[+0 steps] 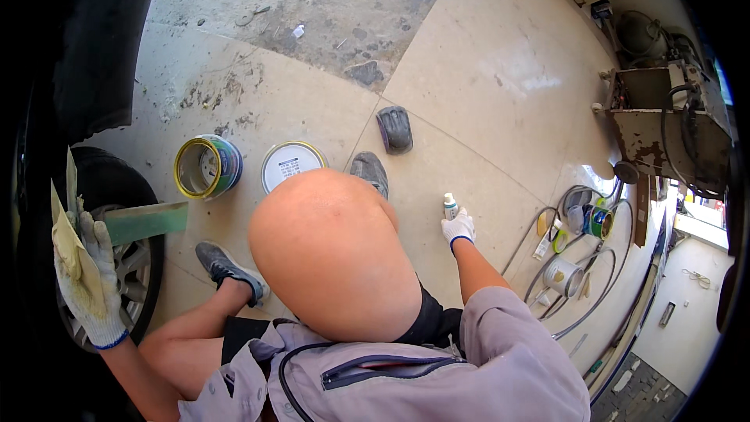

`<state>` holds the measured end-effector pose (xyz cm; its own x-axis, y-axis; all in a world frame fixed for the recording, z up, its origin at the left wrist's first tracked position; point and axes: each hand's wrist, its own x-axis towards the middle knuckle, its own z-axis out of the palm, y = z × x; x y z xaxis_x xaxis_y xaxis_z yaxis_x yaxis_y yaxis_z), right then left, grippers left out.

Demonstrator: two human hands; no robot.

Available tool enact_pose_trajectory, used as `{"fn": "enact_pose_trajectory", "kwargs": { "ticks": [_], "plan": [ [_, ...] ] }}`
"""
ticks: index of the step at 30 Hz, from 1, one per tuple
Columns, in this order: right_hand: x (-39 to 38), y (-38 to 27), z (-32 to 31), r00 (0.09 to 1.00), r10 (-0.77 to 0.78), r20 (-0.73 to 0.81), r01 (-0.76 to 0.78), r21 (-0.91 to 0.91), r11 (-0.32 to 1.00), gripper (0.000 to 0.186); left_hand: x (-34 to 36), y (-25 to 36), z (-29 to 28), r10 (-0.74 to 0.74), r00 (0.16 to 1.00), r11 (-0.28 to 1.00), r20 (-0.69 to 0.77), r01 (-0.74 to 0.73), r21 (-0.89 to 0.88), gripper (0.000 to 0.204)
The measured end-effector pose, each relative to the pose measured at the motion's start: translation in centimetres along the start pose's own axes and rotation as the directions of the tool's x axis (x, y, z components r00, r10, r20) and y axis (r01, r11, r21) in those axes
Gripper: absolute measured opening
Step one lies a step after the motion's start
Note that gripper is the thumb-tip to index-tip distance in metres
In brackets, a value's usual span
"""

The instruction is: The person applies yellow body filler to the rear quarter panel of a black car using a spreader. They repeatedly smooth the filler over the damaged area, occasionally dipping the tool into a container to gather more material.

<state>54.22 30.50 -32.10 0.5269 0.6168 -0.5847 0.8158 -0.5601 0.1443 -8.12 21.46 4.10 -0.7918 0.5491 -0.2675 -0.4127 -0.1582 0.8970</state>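
At the far left my left hand (98, 289), in a white knit glove, is closed around several flat putty spreaders. One is a pale spreader (69, 223) with a cream-coloured smear of putty on it; another, a translucent green spreader (148, 223), sticks out to the right. They are beside a car wheel (139, 273). My right hand (459, 227), also gloved, reaches down to the floor and grips a small white bottle (450, 205), whose top points away from me. The lower part of the bottle is hidden by my fingers.
An open tin (200, 168) with a yellow rim stands beside a white-topped tin (287, 161). A dark curved block (394, 130) lies beyond my shoe. To the right, hoses (617, 273) loop around more tins (562, 275) and tape, near a rusty wheeled machine (656, 133).
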Motion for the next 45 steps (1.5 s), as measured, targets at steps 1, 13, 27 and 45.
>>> {"fn": "enact_pose_trajectory", "kwargs": {
  "ticks": [1, 13, 27, 45],
  "plan": [
    [-0.6, -0.3, 0.7, 0.999, 0.015, -0.031, -0.014, 0.007, 1.000, 0.062, -0.5, 0.0, 1.0, 0.015, 0.999, 1.000, -0.034, -0.014, 0.010, 0.049],
    [1.2, -8.5, -8.3, 0.929, -0.364, 0.064, 0.139, 0.852, 0.504, 0.031, -0.7, 1.6, 3.4, -0.213, 0.926, 0.946, 0.312, 0.275, -0.170, 0.042],
    [-41.5, -30.8, -26.2, -0.213, -0.825, 0.523, 0.430, 0.809, 0.401, 0.056, -1.9, 4.2, 4.6, -0.155, 0.786, 0.825, 0.598, 0.436, -0.359, 0.049],
    [-40.4, -30.4, -17.4, -0.265, -0.849, 0.458, 0.257, 0.882, 0.395, 0.037, -3.5, 3.6, 5.7, -0.238, 0.902, 0.894, 0.359, 0.348, -0.282, 0.048]
  ]
}}
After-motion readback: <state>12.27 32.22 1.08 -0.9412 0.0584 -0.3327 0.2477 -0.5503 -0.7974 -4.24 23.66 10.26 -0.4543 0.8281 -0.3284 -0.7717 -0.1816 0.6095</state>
